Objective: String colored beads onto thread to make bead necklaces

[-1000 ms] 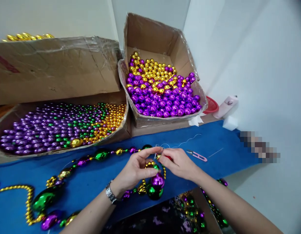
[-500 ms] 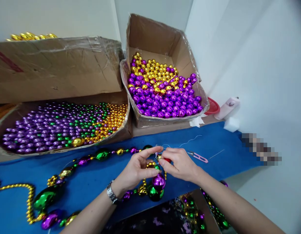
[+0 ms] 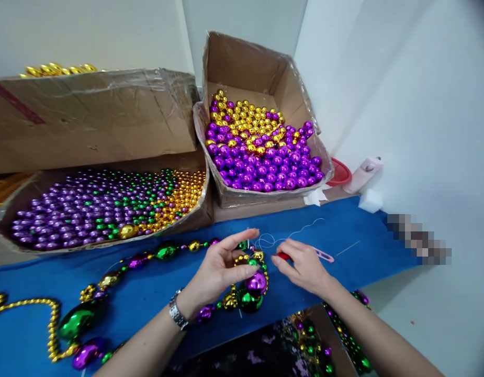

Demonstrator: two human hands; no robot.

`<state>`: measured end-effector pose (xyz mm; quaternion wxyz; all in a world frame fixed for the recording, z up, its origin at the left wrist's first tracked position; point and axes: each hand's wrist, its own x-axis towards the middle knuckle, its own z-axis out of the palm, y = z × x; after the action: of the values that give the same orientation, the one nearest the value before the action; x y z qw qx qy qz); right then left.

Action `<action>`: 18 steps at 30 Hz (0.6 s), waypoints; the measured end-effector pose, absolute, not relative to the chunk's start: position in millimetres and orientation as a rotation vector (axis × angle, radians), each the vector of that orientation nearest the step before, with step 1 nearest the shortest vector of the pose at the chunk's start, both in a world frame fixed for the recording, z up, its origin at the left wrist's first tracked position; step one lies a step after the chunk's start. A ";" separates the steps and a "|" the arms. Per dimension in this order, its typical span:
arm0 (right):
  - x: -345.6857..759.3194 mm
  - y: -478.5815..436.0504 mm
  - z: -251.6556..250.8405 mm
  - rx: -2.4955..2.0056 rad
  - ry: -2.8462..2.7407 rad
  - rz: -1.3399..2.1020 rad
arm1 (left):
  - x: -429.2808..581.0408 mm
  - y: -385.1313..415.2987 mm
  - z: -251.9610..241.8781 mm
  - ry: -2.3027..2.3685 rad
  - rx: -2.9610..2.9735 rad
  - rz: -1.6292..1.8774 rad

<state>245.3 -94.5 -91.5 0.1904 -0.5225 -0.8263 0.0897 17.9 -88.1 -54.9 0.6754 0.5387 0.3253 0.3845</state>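
Note:
My left hand (image 3: 218, 264), with a silver watch on its wrist, has its thumb on a cluster of shiny beads in the bead strand (image 3: 256, 283), index finger stretched out above. Gold, green and purple balls hang below that thumb. My right hand (image 3: 306, 267) is closed round a small red-handled tool (image 3: 281, 256), a little right of the beads and apart from them. Most of this tool is hidden in the fingers. A thin white thread (image 3: 292, 232) curls over the blue cloth behind both hands. Pink thread snips (image 3: 324, 255) lie partly behind my right hand.
A beaded necklace (image 3: 166, 250) runs along the blue cloth (image 3: 179, 285) to the left. Cardboard boxes (image 3: 222, 198) of purple, gold and green beads stand behind. At the right are a red basin (image 3: 341, 173), a white block (image 3: 372, 200) and a needle-like piece (image 3: 347, 247).
My right hand has moved right, away from the beads, carrying the red-handled tool. My left hand stays at the beads. The view has shifted slightly.

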 end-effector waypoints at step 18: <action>202.6 -96.9 -53.5 -1.138 -2.003 0.442 | 32.1 -66.1 144.5 0.647 2.010 1.779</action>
<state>202.6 -96.9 -53.5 0.3873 -0.4473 -0.7872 0.1739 32.1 -66.1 144.5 0.1892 0.7148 0.2301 0.6327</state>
